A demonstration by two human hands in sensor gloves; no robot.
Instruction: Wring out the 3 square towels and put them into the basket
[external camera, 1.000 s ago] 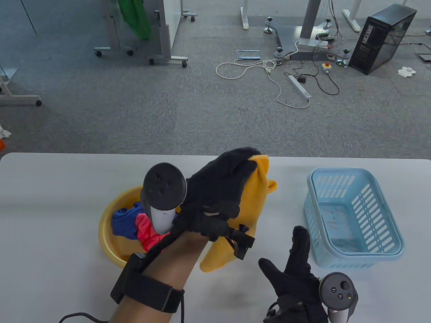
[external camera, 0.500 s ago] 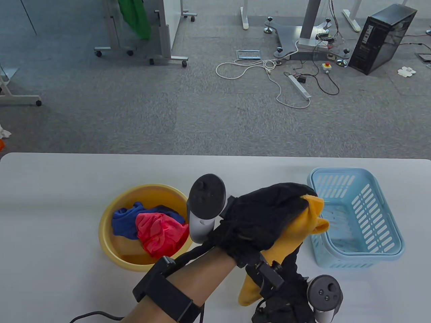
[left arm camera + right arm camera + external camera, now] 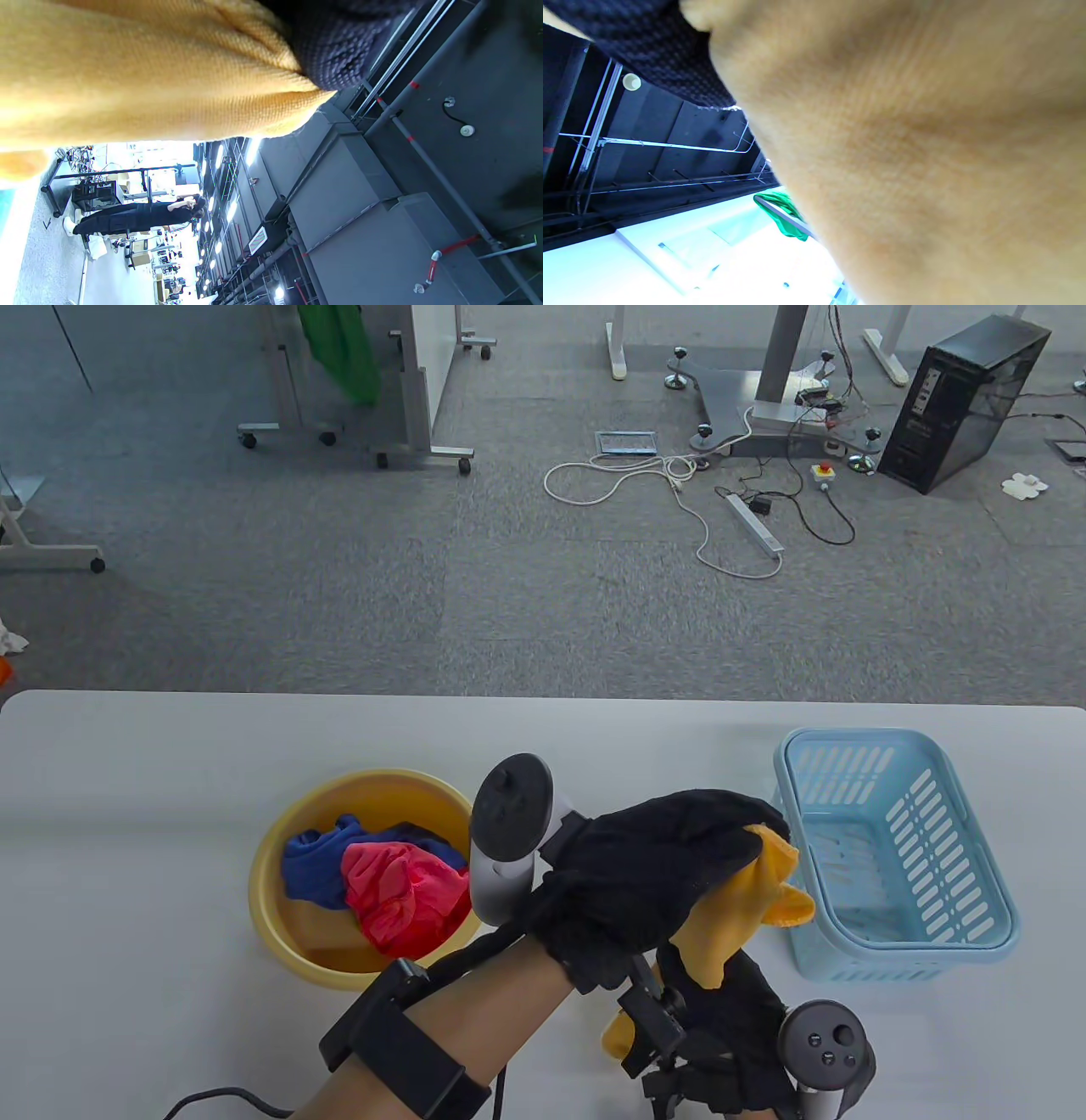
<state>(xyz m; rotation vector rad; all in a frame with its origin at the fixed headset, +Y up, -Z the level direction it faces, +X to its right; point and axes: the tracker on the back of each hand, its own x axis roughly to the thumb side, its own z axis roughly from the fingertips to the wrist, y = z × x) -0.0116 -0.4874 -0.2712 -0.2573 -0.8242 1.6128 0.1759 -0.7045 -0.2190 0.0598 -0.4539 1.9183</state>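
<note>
Beyond the white tabletop (image 3: 170, 780) lies grey carpet (image 3: 339, 585) strewn with a white cable (image 3: 679, 500), a black computer tower (image 3: 963, 403), and wheeled frames (image 3: 373, 432).

A: How many towels do you count?
B: Three: one yellow towel (image 3: 736, 909) at lower centre, plus one blue towel (image 3: 312, 868) and one red towel (image 3: 399, 895) at lower left.
A: Containers?
B: Two: one yellow basin (image 3: 280, 937) at lower left and one light blue basket (image 3: 933, 823) at lower right.
A: Hands?
B: Two gloved ones, the left hand (image 3: 657, 869) and the right hand (image 3: 734, 1044), with one tracker on each.
</note>
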